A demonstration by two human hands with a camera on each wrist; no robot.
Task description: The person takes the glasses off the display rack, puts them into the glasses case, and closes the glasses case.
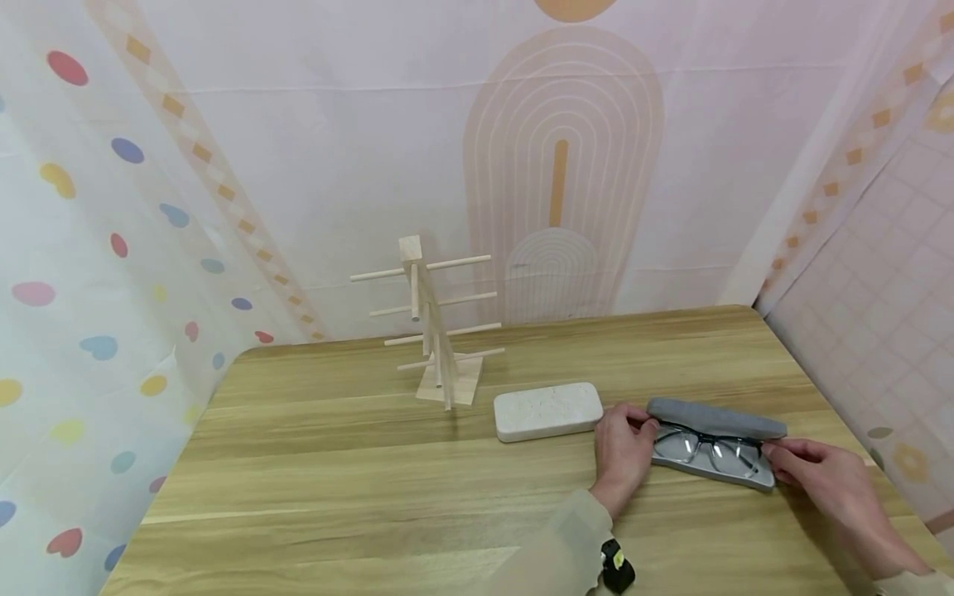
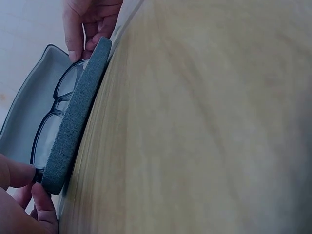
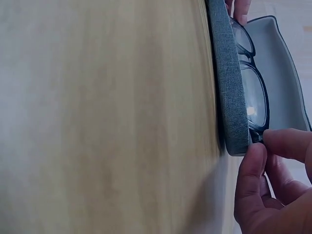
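Observation:
A pair of black-framed glasses (image 1: 705, 437) lies along an open grey glasses case (image 1: 719, 420), whose fabric lid stands raised at the back. At the left end of the frame, my left hand (image 1: 624, 447) pinches the corner between thumb and fingers. My right hand (image 1: 823, 480) pinches the opposite corner of the glasses. Both wrist views show the fingertips at the hinges, close beside the ends of the case. In the right wrist view the smooth grey inside of the case (image 3: 279, 73) shows past the lenses.
Just left of my left hand, a closed white case (image 1: 547, 411) lies on the wooden table (image 1: 313, 497). Farther left stands a wooden rack (image 1: 430, 302) with several thin pegs sticking out. Patterned curtains (image 1: 358, 165) border the table at the back and sides.

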